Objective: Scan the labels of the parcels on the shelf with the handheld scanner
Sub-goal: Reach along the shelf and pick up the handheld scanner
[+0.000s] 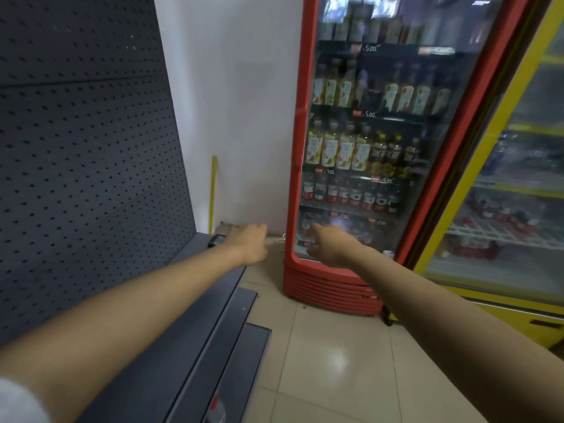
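Head cam showed both my arms stretched out toward the far end of the dark shelf (213, 288). Left hand (248, 243) was reaching at a brown parcel (224, 229) at the shelf's end by the wall; a dark device, probably the handheld scanner (215, 240), lay just beside that wrist. Couldn't tell whether the fingers held anything. Right hand (328, 244) hung well apart in front of the red drinks fridge (300, 148), its grip hidden too. My read: scanner not clearly in hand, label not visible, so scanning looked barely started.
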Motion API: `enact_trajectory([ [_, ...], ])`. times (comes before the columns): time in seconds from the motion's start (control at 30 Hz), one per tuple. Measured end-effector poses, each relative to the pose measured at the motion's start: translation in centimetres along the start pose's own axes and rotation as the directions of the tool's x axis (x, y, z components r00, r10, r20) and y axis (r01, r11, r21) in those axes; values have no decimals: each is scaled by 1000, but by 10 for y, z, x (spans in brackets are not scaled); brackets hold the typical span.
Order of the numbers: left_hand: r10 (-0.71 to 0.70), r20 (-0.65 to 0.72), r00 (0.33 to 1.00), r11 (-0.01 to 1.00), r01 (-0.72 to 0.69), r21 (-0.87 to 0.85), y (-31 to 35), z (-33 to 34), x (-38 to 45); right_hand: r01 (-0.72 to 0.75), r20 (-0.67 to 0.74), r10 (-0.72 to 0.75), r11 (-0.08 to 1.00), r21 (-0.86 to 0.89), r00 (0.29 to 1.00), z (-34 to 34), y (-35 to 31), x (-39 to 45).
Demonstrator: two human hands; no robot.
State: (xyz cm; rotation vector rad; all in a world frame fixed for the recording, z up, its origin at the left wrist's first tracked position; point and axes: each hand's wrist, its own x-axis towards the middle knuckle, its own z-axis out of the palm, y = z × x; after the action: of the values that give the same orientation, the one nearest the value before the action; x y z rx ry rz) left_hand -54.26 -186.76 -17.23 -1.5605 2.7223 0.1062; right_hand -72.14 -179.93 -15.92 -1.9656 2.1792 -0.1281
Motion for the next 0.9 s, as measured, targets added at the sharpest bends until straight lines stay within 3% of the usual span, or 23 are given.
enact_trajectory([
  [0.7,-136,-15,991,989,135,-60,-66,25,202,165,183,-153,985,-54,971,21,13,243],
  [0.9,-305,74,950,944,311,-111,-100,54,236,318,290,-282,945,-83,914,49,-1,316],
])
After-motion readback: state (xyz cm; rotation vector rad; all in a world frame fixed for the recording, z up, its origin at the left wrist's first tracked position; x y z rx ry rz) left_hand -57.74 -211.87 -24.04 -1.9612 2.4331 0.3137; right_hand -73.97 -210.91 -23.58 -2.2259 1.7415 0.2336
